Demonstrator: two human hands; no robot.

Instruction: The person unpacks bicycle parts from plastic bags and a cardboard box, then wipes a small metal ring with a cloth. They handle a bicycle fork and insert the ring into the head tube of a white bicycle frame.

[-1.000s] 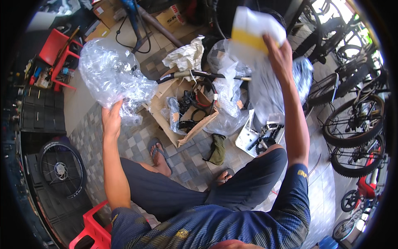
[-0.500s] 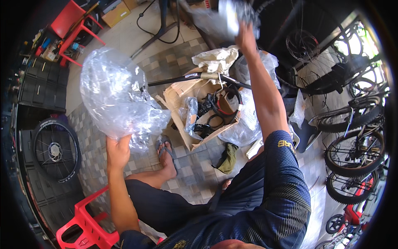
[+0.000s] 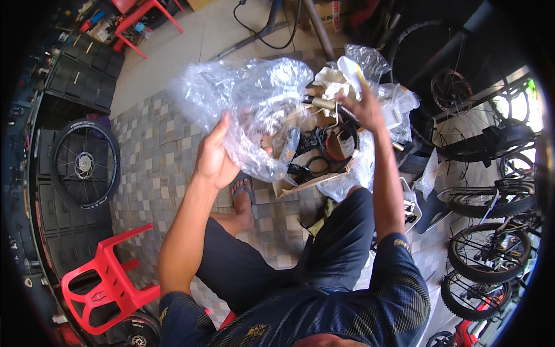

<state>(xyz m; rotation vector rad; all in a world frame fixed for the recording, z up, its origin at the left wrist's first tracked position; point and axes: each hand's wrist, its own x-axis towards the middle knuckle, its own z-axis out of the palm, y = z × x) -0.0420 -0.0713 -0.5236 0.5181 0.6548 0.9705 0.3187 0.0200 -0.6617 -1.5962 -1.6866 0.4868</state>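
Observation:
My left hand (image 3: 215, 157) is closed on a large, crumpled clear plastic bag (image 3: 254, 81), which spreads over the left part of an open cardboard box (image 3: 315, 186). Inside the box lie black cables and dark parts, with a red piece (image 3: 333, 147) among them. My right hand (image 3: 369, 111) is beyond the box, fingers apart and apparently holding nothing. Close to it are a white wrapping piece (image 3: 350, 70) and more clear plastic (image 3: 370, 59). A tube with a tan section (image 3: 322, 103) lies across the box's far side, partly covered by the bag.
Bubble wrap (image 3: 358, 165) lies against the box's right side. A red plastic chair (image 3: 110, 283) stands at the lower left, and a bicycle wheel (image 3: 85, 164) leans on black drawers (image 3: 60, 214). Several bicycles (image 3: 491, 251) line the right side. A dark stand leg (image 3: 318, 29) rises beyond the box.
My left hand has carried the clear bag rightward over the box. My right hand has come down nearer and released the plastic-wrapped bundle it held. The view has shifted.

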